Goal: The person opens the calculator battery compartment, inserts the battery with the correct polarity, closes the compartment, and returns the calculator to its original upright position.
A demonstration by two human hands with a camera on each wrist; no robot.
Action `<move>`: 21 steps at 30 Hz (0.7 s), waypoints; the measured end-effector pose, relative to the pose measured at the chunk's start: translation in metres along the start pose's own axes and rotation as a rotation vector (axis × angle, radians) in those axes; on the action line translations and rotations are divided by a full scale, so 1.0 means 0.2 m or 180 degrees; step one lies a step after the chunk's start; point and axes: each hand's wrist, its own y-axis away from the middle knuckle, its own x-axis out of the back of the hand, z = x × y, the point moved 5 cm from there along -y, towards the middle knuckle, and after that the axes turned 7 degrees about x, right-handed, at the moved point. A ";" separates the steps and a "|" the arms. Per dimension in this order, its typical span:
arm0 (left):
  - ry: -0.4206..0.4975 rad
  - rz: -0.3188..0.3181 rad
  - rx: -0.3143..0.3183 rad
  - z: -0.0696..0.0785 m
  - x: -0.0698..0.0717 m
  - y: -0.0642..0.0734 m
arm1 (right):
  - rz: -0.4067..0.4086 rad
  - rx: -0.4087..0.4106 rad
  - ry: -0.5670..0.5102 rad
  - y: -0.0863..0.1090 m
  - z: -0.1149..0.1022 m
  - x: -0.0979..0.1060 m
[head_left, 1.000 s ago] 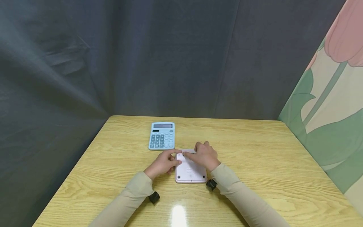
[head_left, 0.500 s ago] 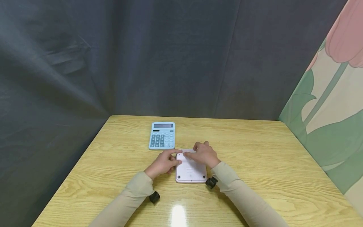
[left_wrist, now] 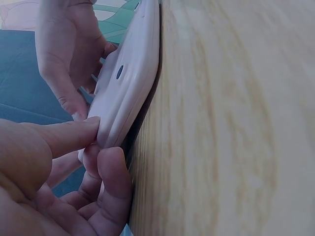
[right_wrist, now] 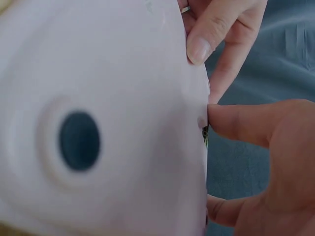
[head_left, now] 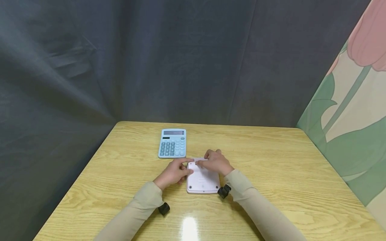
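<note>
A pale pink calculator point(head_left: 203, 180) lies face down on the table, its back with small dark round feet upward. My left hand point(head_left: 173, 174) grips its left edge near the far corner. In the left wrist view the thumb point(left_wrist: 74, 135) presses on the back while curled fingers point(left_wrist: 112, 172) sit against the side. My right hand point(head_left: 217, 163) is over the far part of the back, thumb and fingers bent onto it. In the right wrist view a small opening point(right_wrist: 204, 135) with something greenish inside shows beside the right hand's digits. What lies under that hand is hidden.
A light blue calculator point(head_left: 172, 143) lies face up just beyond, to the left, its display showing 0. The wooden table point(head_left: 271, 160) extends to both sides. A dark curtain point(head_left: 193, 67) hangs behind it, and a flower-painted wall point(head_left: 356, 134) stands at the right.
My right hand has shifted very slightly left over the pink calculator's back. The left hand keeps its grip in the same place, and both calculators stay where they were.
</note>
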 end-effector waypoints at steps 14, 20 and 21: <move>0.0030 -0.0012 0.0036 0.00 -0.01 0.00 | -0.0197 -0.0006 -0.0511 -0.03 0.03 0.04; 0.0032 -0.0023 0.0081 0.00 -0.01 -0.01 | -0.0242 -0.0038 -0.0540 -0.04 0.04 0.04; 0.0024 -0.0021 0.0078 0.00 0.00 -0.01 | -0.0229 -0.0046 -0.0533 -0.04 0.04 0.04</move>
